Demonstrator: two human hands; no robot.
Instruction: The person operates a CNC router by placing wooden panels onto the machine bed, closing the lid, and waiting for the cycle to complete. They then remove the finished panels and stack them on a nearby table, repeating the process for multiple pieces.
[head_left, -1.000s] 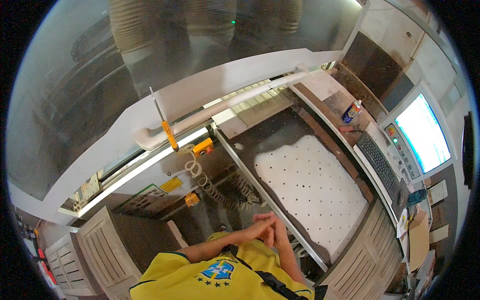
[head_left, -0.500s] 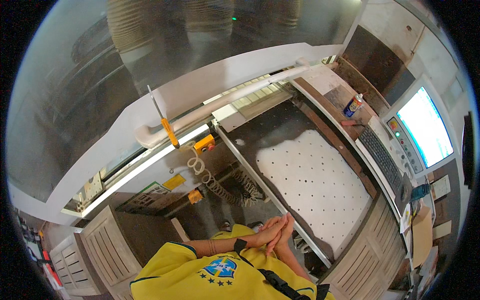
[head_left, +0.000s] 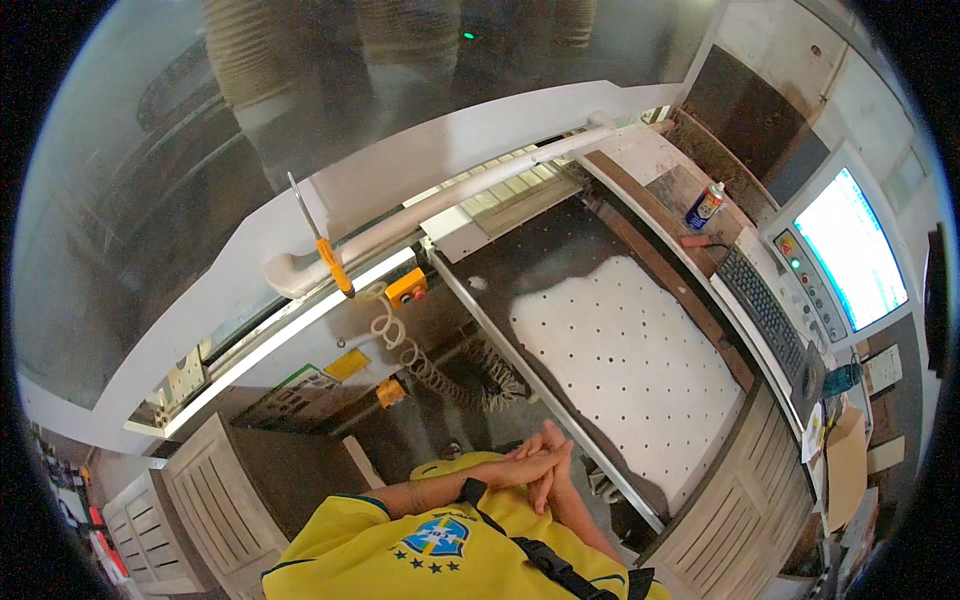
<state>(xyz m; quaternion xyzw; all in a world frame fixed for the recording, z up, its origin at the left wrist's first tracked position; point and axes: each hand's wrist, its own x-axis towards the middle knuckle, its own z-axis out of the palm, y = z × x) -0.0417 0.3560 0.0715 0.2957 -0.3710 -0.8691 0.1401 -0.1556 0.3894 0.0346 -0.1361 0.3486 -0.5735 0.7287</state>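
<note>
My two hands are clasped in front of my yellow shirt (head_left: 350, 530), near the inner edge of the white perforated table. The left hand (head_left: 527, 469) reaches in from the left and is closed against the right. My right hand (head_left: 556, 462) comes up from below and folds around the left. Their fingers look laced together, and some fingertips are hidden between the palms. No tool shows in either hand. A black strap with a buckle (head_left: 548, 560) crosses my chest.
Right of my hands lies the white perforated table (head_left: 620, 350), edged by a metal rail (head_left: 500, 340). Beyond are a keyboard (head_left: 762, 305), monitor (head_left: 850, 250) and spray can (head_left: 706, 204). An orange-handled air gun (head_left: 335, 267) hangs left, by a coiled hose (head_left: 400, 340). Slatted wooden panels (head_left: 215, 475) stand left.
My hands stay clasped, but the fingers have shifted from pressed flat together to more folded and interlaced. The view has moved slightly; the surroundings look the same.
</note>
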